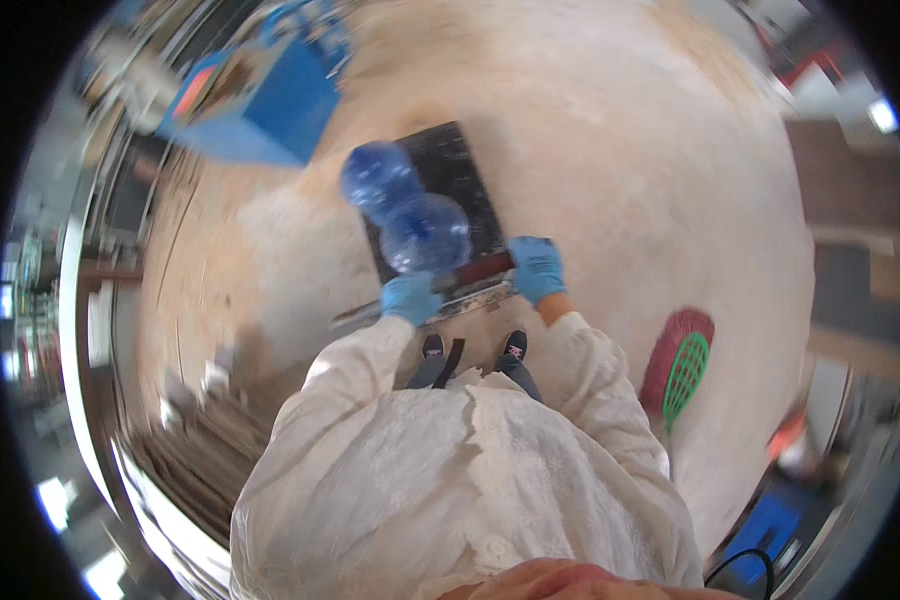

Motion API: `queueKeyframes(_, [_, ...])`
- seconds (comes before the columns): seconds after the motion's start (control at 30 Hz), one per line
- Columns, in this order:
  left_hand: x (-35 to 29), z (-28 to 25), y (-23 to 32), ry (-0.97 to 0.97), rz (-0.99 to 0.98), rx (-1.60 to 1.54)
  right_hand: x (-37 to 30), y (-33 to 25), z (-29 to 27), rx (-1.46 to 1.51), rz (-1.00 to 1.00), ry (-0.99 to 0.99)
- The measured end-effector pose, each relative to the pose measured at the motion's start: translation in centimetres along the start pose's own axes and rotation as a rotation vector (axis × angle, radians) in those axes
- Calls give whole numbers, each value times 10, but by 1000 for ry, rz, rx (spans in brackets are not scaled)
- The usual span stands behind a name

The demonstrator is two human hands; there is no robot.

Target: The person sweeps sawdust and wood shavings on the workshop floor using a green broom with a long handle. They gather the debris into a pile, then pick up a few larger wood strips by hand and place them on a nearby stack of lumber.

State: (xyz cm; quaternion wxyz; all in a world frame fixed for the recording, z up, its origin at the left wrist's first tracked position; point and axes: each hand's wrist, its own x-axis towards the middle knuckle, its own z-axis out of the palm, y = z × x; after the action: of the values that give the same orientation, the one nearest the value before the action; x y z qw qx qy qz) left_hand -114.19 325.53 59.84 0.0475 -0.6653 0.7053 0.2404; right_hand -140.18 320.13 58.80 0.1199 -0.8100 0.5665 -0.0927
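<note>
Both my hands wear light blue gloves. My right hand (537, 268) is closed around the right end of a dark reddish-brown bar (483, 268). Toward the bar's left end, my left hand (410, 298) is closed too, close against the nearer blue bottle. Beyond the bar lies a flat black platform (455, 165), which looks like a cart deck. Two large clear-blue water bottles, a far one (380, 180) and a near one (428, 233), rest along its left side. Blur hides how the bar joins the platform.
A blue box-shaped bin (270, 110) stands far left. At right, a green fly swatter-like paddle (687, 375) overlaps a dark red patch (682, 330) on the pale floor. Stacked flat boards (195, 460) lie at lower left. A brown panel (850, 175) stands far right.
</note>
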Motion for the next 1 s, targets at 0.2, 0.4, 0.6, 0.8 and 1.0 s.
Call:
queueKeyframes(0.2, [-3, -8, 40, 123, 71, -280, 24, 42, -23, -74, -130, -37])
queueKeyframes(0.4, [-16, -34, 30, 74, 322, -651, 48, 70, -67, -278, -14, -131])
queueKeyframes(0.6, [-89, -28, -152, -94, 175, -731, 24, -52, -39, -484, 75, -86])
queueKeyframes(0.8, [-212, -7, -371, -129, -330, -561, -57, -188, 16, -636, 376, -942])
queueKeyframes(1.0, [-285, 4, -540, 103, -765, -704, -50, -207, 25, -640, 216, -1201])
